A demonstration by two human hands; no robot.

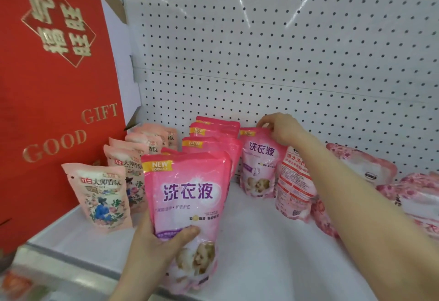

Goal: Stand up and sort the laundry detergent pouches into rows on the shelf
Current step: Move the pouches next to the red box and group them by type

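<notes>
While your left hand [152,248] is gripping the front pink pouch [187,196] near its lower end, thumb curled across the face and fingers behind, your right hand [282,129] is pinching the top edge of another pink pouch [259,165], which is standing far back on the shelf [249,241] close to the pegboard [285,39]. You are sorting the pink group: 1 upright row [213,134] is running back behind the pouch in your left hand, and the pouch under your right hand seems to be starting a new row just beside it. Whether the front pouch is resting on the shelf or hanging above it, I cannot tell. The pale peach pouches [99,193] are standing in their own row by the red gift box [54,86], while the rose-print pouches [361,165] are lying heaped at the right, unsorted. Next, you are probably wanting to settle the back pouch square on its base, release it, and then stand the front pouch down label-forward. These soft packs are likely to slump, so seat each base flat.
</notes>
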